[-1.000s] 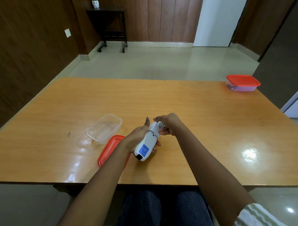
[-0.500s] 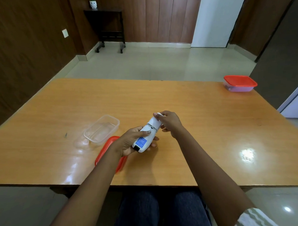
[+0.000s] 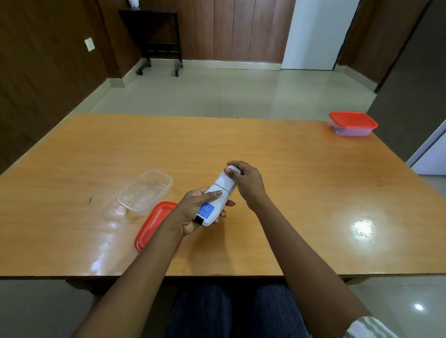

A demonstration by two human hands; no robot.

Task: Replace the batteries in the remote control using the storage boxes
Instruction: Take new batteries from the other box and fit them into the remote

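remote lifted, boxes idle

since a second ago both hands have raised the white remote control point(image 3: 218, 196) a little off the wooden table point(image 3: 281, 192), and its far end now points toward 1 o'clock. left hand point(image 3: 195, 212) wraps the near end by the blue label, fingers clamped around the body. right hand point(image 3: 247, 183) pinches the far end, fingertips point(image 3: 229, 173) pressed on the back cover. at 9 o'clock from the remote sits a clear open storage box point(image 3: 145, 191), nothing visible inside; its red lid point(image 3: 153, 227) lies just beside it, partly under the left forearm. far off at 2 o'clock a second storage box point(image 3: 352, 124) stays closed under a red lid, contents unclear.
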